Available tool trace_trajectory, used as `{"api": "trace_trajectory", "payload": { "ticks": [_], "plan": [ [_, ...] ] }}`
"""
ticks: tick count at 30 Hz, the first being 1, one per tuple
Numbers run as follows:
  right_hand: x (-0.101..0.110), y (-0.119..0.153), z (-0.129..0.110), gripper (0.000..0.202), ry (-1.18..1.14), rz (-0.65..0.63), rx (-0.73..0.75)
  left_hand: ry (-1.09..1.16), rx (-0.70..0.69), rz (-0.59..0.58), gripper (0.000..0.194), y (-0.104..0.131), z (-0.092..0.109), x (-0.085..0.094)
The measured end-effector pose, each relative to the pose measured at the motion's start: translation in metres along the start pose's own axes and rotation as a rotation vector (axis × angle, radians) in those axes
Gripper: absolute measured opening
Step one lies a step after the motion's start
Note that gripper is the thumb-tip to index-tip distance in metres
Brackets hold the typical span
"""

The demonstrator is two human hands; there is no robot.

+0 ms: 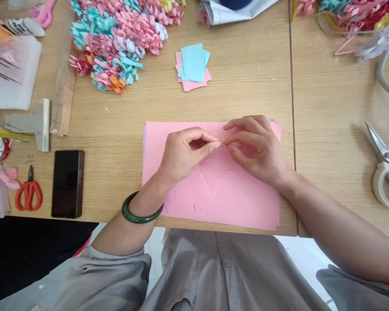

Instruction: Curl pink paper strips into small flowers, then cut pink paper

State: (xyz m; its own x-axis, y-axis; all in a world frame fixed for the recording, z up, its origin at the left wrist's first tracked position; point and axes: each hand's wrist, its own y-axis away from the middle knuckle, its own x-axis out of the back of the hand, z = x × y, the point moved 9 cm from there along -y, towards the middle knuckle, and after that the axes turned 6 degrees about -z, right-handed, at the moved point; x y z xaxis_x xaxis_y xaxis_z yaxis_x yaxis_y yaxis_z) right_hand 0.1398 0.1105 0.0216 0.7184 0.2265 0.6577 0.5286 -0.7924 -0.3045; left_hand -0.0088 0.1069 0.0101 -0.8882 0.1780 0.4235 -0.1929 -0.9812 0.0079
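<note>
Over a stack of pink paper sheets [240, 207], my two hands meet fingertip to fingertip. My left hand [188, 153], with a dark green bangle [141, 220] on its wrist, is closed in a pinch of thumb and forefinger. Facing it, my right hand [257, 149] pinches too, its other fingers loosely curled. A tiny pale pink paper piece [221, 144] shows between the fingertips, mostly hidden by them. Below my left hand a thin light pink paper strip [204, 180] slants across the sheet. Short paper slivers [198, 207] lie near the sheet's lower edge.
Small blue and pink paper cards [193, 65] lie beyond the sheets. A heap of curled paper pieces [126, 34] sits at the back left. On the left are a phone [67, 183], red-handled scissors [29, 194] and a metal clip [40, 125]. White-handled scissors [387, 166] lie at right.
</note>
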Motion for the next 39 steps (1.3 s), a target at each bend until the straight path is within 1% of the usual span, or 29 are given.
{"api": "trace_trajectory", "payload": {
  "ticks": [3, 6, 10, 13, 18, 23, 26, 29, 33, 35, 39],
  "plan": [
    [0.0, 0.0, -0.001, 0.015, -0.02, -0.009, 0.007, 0.025, 0.026, 0.005, 0.007, 0.0, -0.003, -0.002],
    [-0.001, 0.0, -0.004, 0.019, -0.036, -0.02, 0.021, 0.034, 0.038, 0.004, 0.011, 0.0, -0.005, -0.003],
    [-0.004, 0.0, -0.007, 0.021, -0.051, -0.038, 0.047, -0.008, 0.029, -0.019, 0.017, 0.0, -0.004, -0.006],
    [-0.005, 0.0, -0.009, 0.019, -0.065, -0.059, 0.059, -0.046, 0.015, -0.035, 0.017, 0.001, -0.002, -0.008],
    [-0.006, -0.001, -0.009, 0.006, -0.101, -0.073, 0.061, -0.139, -0.092, -0.042, 0.019, 0.003, 0.008, -0.011],
    [-0.007, -0.001, -0.005, 0.011, -0.135, -0.059, 0.04, -0.249, -0.206, -0.058, 0.021, 0.004, 0.019, -0.014],
    [-0.007, -0.001, -0.004, 0.012, -0.14, -0.047, 0.027, -0.295, -0.229, -0.036, 0.02, 0.004, 0.022, -0.012],
    [-0.004, -0.001, -0.003, 0.014, -0.135, -0.027, -0.014, -0.237, -0.19, -0.048, 0.016, 0.003, 0.019, -0.011],
    [0.002, -0.001, 0.001, 0.016, -0.128, -0.008, -0.096, -0.055, -0.089, -0.135, 0.016, 0.003, 0.009, -0.017],
    [0.004, -0.001, 0.003, 0.016, -0.14, -0.001, -0.12, -0.027, -0.073, -0.13, 0.015, 0.004, 0.008, -0.017],
    [0.005, -0.001, 0.007, 0.014, -0.176, 0.016, -0.148, -0.015, -0.084, -0.093, 0.018, 0.004, 0.012, -0.014]
  ]
}}
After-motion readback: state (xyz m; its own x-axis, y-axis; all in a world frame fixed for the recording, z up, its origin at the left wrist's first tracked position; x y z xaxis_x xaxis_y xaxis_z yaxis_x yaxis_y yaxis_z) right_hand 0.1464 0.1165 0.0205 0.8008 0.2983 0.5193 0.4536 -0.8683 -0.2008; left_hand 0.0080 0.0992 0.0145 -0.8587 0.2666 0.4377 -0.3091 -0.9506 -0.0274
